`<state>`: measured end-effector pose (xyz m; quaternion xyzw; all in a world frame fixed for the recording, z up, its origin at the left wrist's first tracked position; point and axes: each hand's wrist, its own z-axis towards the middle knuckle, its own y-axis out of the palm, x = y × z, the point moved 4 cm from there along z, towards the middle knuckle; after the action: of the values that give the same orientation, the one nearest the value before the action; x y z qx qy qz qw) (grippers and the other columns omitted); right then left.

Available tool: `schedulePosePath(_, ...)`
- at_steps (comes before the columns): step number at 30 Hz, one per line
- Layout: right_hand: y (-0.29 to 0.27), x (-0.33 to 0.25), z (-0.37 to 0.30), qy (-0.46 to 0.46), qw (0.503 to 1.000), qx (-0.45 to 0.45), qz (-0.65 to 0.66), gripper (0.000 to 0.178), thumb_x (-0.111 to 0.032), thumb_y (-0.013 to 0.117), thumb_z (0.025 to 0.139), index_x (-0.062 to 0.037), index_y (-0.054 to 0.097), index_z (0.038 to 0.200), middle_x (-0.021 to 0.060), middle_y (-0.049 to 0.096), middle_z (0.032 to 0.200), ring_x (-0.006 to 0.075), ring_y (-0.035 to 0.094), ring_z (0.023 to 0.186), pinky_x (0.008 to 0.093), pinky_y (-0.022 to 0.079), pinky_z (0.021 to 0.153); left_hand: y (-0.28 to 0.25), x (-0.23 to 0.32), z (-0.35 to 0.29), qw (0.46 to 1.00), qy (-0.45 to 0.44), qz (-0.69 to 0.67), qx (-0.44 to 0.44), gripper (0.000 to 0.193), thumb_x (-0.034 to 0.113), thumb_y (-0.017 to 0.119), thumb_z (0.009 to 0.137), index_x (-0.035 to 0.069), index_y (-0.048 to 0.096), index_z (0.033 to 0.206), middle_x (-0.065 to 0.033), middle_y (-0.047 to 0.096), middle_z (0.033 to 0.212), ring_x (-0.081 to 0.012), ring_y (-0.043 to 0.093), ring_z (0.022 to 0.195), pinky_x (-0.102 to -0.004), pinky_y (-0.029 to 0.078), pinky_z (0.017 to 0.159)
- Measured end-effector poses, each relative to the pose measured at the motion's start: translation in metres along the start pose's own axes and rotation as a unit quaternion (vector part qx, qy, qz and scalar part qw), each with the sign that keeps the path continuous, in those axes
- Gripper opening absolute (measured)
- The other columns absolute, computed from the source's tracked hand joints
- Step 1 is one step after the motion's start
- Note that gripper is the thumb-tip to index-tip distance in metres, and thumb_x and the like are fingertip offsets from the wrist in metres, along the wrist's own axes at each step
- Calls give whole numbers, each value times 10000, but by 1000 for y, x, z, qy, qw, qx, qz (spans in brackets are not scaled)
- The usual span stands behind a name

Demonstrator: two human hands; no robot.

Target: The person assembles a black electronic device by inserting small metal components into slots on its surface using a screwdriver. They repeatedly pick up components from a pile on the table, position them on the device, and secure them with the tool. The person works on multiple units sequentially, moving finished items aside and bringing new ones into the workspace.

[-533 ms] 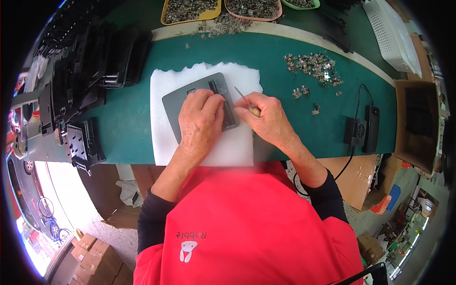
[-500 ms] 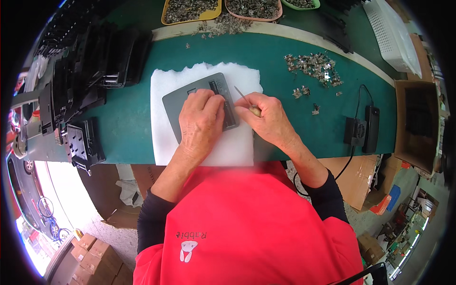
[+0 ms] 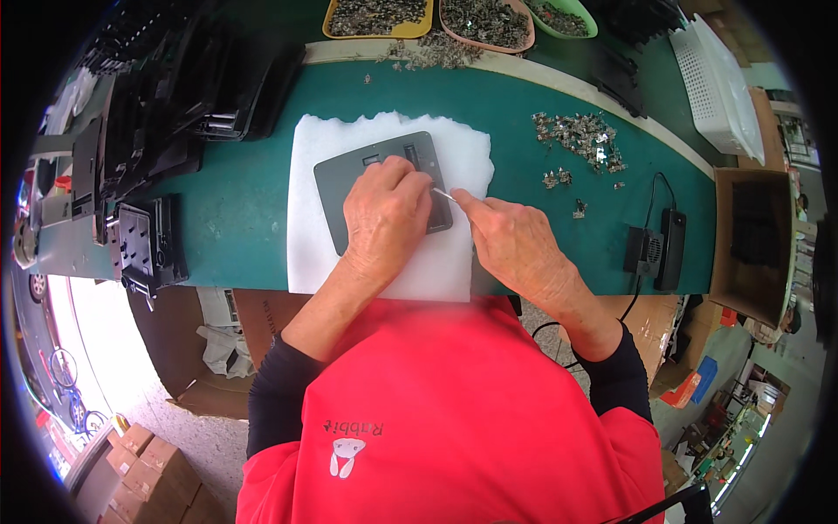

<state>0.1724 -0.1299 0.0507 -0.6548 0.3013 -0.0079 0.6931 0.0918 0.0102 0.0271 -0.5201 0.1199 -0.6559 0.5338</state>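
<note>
Work on the gray plastic panel (image 3: 337, 183), lying on a white foam sheet (image 3: 307, 262), looked under way, unfinished. The left hand (image 3: 386, 214) bunched its fingers over the panel, whatever they pinched hidden; the right hand (image 3: 519, 244) clasped a thin-shafted hand tool (image 3: 444, 194), tip near those fingers. Small metal clips (image 3: 583, 140) lay loose, seemingly unused, at far right.

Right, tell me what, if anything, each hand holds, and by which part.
The right hand holds a thin tool by its rear end. The left hand is over the gray panel; whether it grips anything is hidden.
</note>
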Motion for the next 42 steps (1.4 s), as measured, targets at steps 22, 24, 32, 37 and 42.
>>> schedulePosePath(22, -4, -15, 10, 35, 997, -45, -53, 106, -74, 522, 829, -14, 564, 905, 175, 638, 715, 371, 669, 662, 452, 540, 589, -1, -8, -9, 998, 64, -29, -5, 252, 2, 738, 693, 84, 691, 927, -34, 610, 903, -238, 604, 797, -349, 499, 686)
schedulePosePath(24, -5, -17, 13, 42, 997, -47, -50, 102, -73, 520, 832, -12, 558, 903, 179, 638, 715, 377, 670, 668, 458, 540, 593, -1, -10, -10, 998, 46, -45, -2, 256, 11, 742, 712, 85, 694, 953, -40, 617, 924, -244, 610, 814, -352, 501, 699)
schedulePosePath(32, -8, -19, 16, 70, 992, -82, -59, 320, -25, 523, 888, 21, 627, 1187, 203, 649, 739, 366, 661, 696, 447, 521, 621, -1, -13, -8, 997, -7, -70, -9, 353, 30, 738, 754, 83, 638, 1089, -59, 631, 929, -271, 623, 854, -372, 503, 732)
schedulePosePath(37, -8, -20, 18, 58, 992, -84, -70, 95, -67, 532, 825, -10, 547, 899, 186, 633, 710, 399, 662, 670, 474, 537, 606, -1, -13, -8, 997, 10, -77, -15, 407, 23, 740, 751, 84, 606, 1131, -59, 637, 908, -265, 623, 843, -374, 495, 731)
schedulePosePath(42, -8, -24, 23, 31, 989, -119, -85, 69, -78, 546, 834, -13, 568, 835, 189, 638, 729, 382, 669, 706, 476, 536, 625, -1, -14, -8, 996, 11, -90, -14, 417, 11, 742, 745, 86, 600, 1129, -54, 637, 904, -262, 614, 792, -373, 482, 698)
